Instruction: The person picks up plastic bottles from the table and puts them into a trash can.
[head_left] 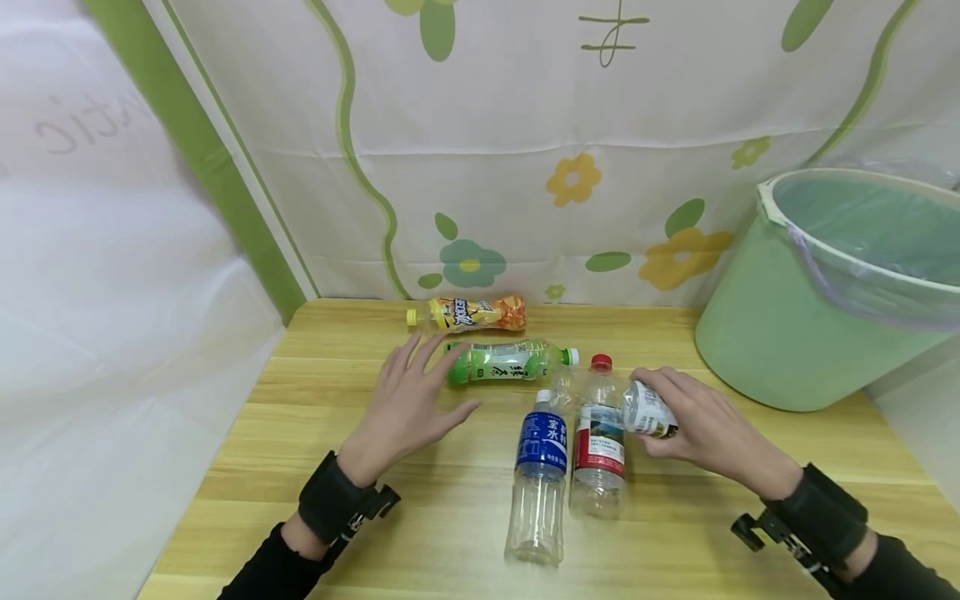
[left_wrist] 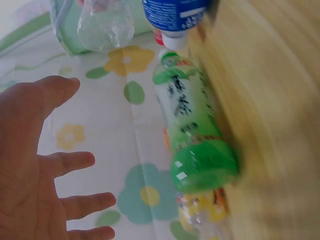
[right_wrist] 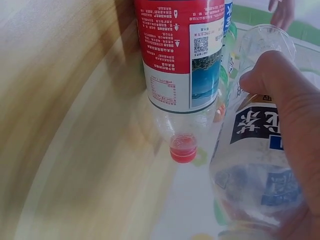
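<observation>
1. Fingers of the right hand [head_left: 693, 421] curled round a clear bottle [head_left: 651, 410] with a white and dark label; thumb on its near side in the right wrist view; bottle appears raised off the counter [head_left: 420, 542]
2. Left hand [head_left: 405, 417]: fingers spread, nothing gripped; a gap to the green bottle [head_left: 510, 362] shows in the left wrist view, though in the head view the fingertips overlap its base end
3. Green bottle lies crosswise, white cap to the right; yellow-capped bottle [head_left: 480, 315], orange at its base, lies just behind it, cap to the left
4. Between the hands, side by side, base ends toward the person: blue-labelled bottle [head_left: 542, 440] and red-capped bottle [head_left: 600, 442]; the latter just beside the right hand
5. Obstruction: clear body of the held bottle crosses the neck of the red-capped one in the head view; contact between the two cannot be told
6. Pale green bin [head_left: 787, 333], lined with a clear bag, stands beyond the right hand, at the far right
7. Flower-printed cloth [head_left: 487, 100] hangs behind the counter; white sheet [head_left: 112, 350] at the left
</observation>
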